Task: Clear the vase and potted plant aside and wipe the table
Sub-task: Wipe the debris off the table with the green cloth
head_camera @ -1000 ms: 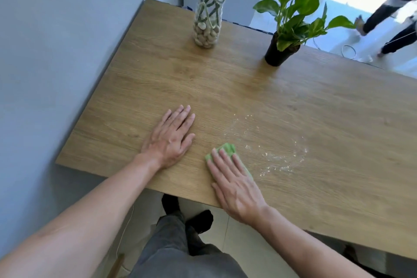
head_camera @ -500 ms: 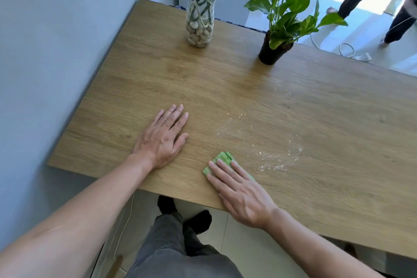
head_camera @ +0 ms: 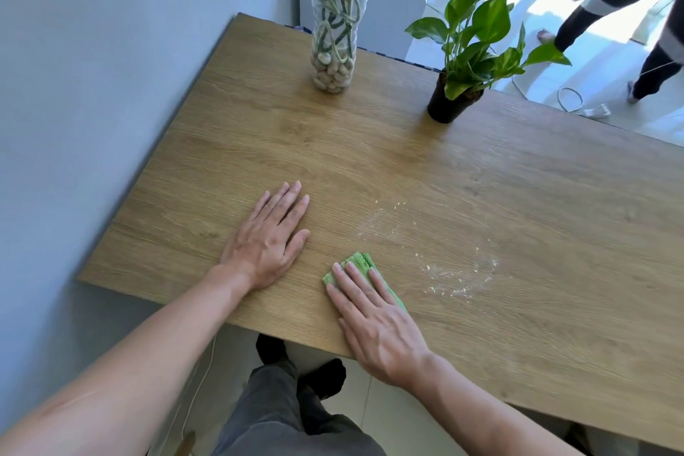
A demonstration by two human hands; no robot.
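Observation:
A clear glass vase (head_camera: 335, 33) with pebbles, green stems and pink flowers stands at the far left of the wooden table (head_camera: 518, 196). To its right a leafy potted plant (head_camera: 449, 100) in a black pot stands near the far edge. My left hand (head_camera: 268, 239) lies flat on the wood with fingers together and nothing under it. My right hand (head_camera: 374, 318) presses flat on a folded green cloth (head_camera: 361, 265) near the front edge. White crumbs (head_camera: 455, 278) are scattered just right of the cloth.
A blue-grey wall (head_camera: 92, 85) runs along the table's left side. A white cabinet (head_camera: 392, 11) stands behind the vase. Another person's legs (head_camera: 629, 22) are on the bright floor at the far right, near a white cable (head_camera: 572, 100). My own legs show below the front edge.
My right hand and the cloth have slid slightly back toward the front edge. The view has tilted up, showing more of the vase. The person in the background has walked on.

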